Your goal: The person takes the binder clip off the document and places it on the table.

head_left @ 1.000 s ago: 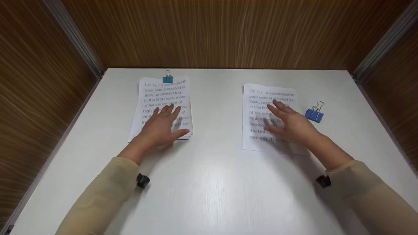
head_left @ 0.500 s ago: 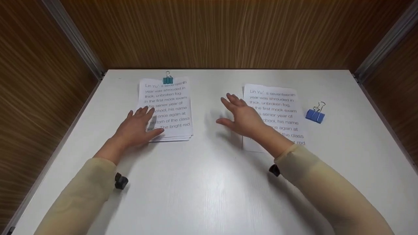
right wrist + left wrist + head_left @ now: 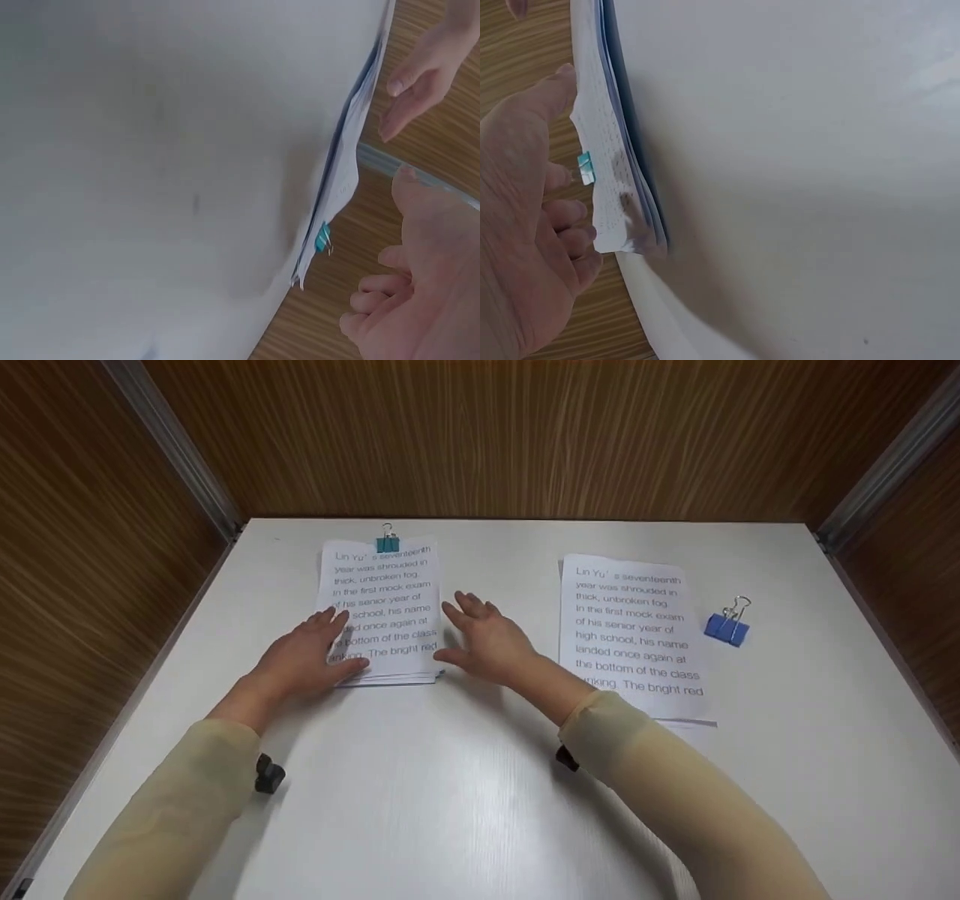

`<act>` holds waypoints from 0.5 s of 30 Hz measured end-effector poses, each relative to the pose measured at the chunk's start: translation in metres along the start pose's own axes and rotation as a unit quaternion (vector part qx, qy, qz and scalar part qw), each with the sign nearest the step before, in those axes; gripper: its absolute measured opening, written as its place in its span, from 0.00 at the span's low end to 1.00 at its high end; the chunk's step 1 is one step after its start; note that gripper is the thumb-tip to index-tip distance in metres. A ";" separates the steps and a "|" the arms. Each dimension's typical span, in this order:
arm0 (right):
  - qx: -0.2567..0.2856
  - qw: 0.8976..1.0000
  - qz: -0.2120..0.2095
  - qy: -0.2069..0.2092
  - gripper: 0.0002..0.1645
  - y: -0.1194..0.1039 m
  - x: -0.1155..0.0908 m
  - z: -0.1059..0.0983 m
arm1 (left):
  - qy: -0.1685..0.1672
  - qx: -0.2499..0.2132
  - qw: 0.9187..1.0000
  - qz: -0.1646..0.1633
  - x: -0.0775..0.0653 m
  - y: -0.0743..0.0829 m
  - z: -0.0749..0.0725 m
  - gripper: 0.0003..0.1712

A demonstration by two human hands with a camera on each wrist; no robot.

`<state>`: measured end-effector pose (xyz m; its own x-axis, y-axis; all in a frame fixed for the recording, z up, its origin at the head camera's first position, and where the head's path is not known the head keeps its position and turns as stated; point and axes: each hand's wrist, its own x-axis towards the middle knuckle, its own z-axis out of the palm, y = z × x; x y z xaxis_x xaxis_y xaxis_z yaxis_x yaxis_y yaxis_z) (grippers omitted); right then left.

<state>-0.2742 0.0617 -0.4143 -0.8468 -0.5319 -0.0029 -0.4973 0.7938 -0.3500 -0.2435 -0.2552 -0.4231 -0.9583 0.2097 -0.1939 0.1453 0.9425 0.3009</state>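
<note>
At the left of the table lies a stack of printed paper (image 3: pixel 382 611), its top edge pinched by a teal binder clip (image 3: pixel 388 543). My left hand (image 3: pixel 300 656) is over the stack's left side with fingers spread, holding nothing. On the other side, my right hand (image 3: pixel 495 645) hangs beside the stack's right edge, fingers spread and holding nothing. Both wrist views show a gap between each hand and the sheets; whether any fingertip touches them I cannot tell. In the left wrist view the stack (image 3: pixel 607 150) is seen from its edge, several layers visible.
A second stack of printed paper (image 3: pixel 630 637) lies to the right, with no clip on it. Beside it a blue binder clip (image 3: pixel 727 629) sits on the white table (image 3: pixel 450 810). Brown wood-grain panels (image 3: pixel 480 435) wall the back and sides.
My right hand has moved left, from over the right stack to beside the clipped one. The left hand has shifted left and off the middle of its stack, uncovering more print.
</note>
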 end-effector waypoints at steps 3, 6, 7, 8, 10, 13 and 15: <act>-0.012 1.000 0.002 -0.019 0.51 -0.011 0.005 0.006 | -0.002 0.005 1.000 -0.001 0.001 -0.001 0.001 0.58; -0.022 0.999 -0.001 -0.033 0.51 -0.020 0.009 0.013 | -0.010 0.017 1.000 0.001 0.001 -0.004 0.004 0.57; -0.025 0.999 -0.004 -0.037 0.51 -0.022 0.010 0.015 | -0.015 0.019 1.000 0.001 0.002 -0.005 0.005 0.56; -0.027 0.999 -0.006 -0.040 0.51 -0.024 0.010 0.017 | -0.019 0.020 1.000 0.001 0.002 -0.006 0.007 0.55; -0.032 0.998 -0.007 -0.045 0.51 -0.026 0.012 0.021 | -0.026 0.021 0.999 0.002 0.002 -0.006 0.009 0.54; -0.041 0.998 -0.008 -0.055 0.51 -0.026 0.014 0.025 | -0.036 0.017 0.999 -0.001 0.003 -0.007 0.012 0.53; -0.046 0.997 -0.007 -0.063 0.50 -0.025 0.015 0.026 | -0.039 0.017 0.999 0.000 0.005 -0.007 0.012 0.53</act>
<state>-0.2694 0.0260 -0.4302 -0.8115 -0.5722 -0.1185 -0.5299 0.8061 -0.2634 -0.2460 -0.2574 -0.4373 -0.9365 0.2284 -0.2661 0.1551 0.9503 0.2700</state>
